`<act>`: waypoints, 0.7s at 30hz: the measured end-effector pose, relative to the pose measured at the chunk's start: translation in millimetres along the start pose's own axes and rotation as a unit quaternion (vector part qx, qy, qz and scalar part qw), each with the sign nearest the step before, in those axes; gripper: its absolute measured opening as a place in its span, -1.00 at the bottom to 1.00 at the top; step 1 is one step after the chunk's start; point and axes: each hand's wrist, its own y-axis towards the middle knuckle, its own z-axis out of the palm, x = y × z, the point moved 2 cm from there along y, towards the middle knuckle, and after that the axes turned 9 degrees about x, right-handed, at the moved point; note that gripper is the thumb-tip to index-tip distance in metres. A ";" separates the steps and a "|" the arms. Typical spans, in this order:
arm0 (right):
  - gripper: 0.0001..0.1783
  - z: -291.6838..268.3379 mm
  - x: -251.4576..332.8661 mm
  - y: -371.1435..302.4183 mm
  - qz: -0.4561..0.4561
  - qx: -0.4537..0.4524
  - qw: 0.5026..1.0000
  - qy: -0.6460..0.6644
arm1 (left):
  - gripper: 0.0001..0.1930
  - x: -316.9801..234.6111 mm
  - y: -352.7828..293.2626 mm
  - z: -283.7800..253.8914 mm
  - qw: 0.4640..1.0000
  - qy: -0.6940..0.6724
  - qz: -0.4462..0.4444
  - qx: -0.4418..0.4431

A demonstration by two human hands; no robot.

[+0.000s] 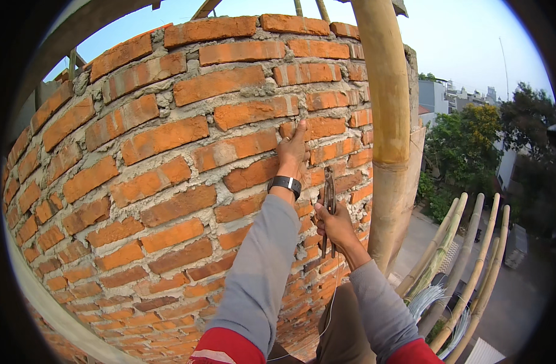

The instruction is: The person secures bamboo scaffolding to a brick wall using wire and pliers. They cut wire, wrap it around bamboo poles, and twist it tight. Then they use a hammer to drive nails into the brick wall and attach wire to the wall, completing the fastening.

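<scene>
My left hand [294, 151], with a dark watch [285, 184] at the wrist, is against the brick wall [229, 85] near a mortar joint. One finger points up along the bricks while the others curl in; whatever they pinch is hidden. Lower and to the right, my right hand [337, 225] grips a pair of metal pincers [329, 194] by the handles, jaws upward, close to the wall. A thin pale wire [333, 297] hangs below the right hand and curves toward my legs.
A thick upright bamboo pole [387, 121] stands just right of my hands. Several bamboo poles [472, 261] slant at the lower right, with a bundle of thin wire [427, 298] among them. Beyond lie paved ground far below, trees [460, 145] and buildings.
</scene>
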 end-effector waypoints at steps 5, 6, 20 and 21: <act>-0.76 10.3 24.7 16.7 -0.165 -0.162 0.899 -0.373 | -0.55 -29.9 -25.5 4.8 0.882 0.421 0.106 -0.184; -0.73 13.3 37.5 22.0 -0.185 -0.153 0.870 -0.430 | -0.58 -31.9 -34.0 5.3 0.892 0.398 0.122 -0.178; -0.62 50.7 152.7 43.5 0.000 -0.038 0.695 -0.718 | -0.66 -24.4 -72.5 0.2 0.916 0.355 0.178 -0.056; -0.62 53.0 157.0 37.6 0.023 -0.041 0.709 -0.704 | -0.65 -22.3 -77.1 -0.1 0.925 0.334 0.176 -0.046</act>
